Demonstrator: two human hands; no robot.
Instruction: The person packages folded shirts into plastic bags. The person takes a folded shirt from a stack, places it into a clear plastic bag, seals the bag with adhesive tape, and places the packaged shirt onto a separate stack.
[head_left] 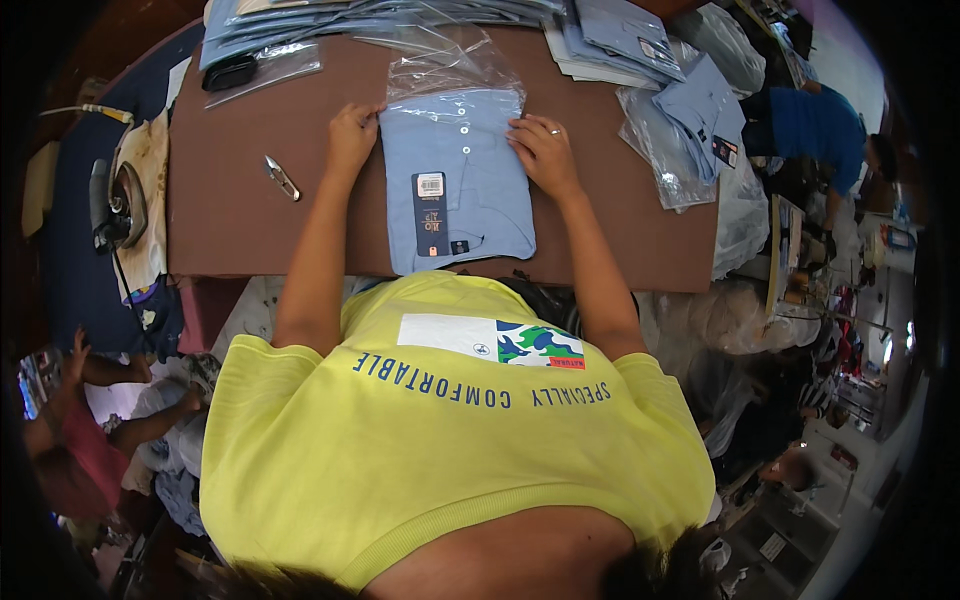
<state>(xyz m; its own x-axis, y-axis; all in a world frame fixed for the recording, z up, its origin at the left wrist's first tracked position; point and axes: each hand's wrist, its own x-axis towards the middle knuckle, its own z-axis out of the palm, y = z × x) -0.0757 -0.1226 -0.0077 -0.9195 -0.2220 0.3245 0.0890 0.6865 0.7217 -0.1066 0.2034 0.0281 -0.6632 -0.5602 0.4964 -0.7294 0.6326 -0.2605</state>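
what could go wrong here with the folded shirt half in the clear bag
The folded light blue shirt is only partly in the clear plastic bag, so both hands, left hand and right hand, pushing on could bunch the fold or crease the collar. The dark hang tag might catch on the bag's mouth.

A folded light blue shirt (458,180) lies on a brown table (230,190), with its top end tucked into a clear plastic bag (450,70). The left hand (352,138) presses flat on one side of the shirt and the right hand (543,150) on the other. Small metal clippers (282,177) lie near the left hand, and stacks of bagged shirts (380,15) sit at the far edge.
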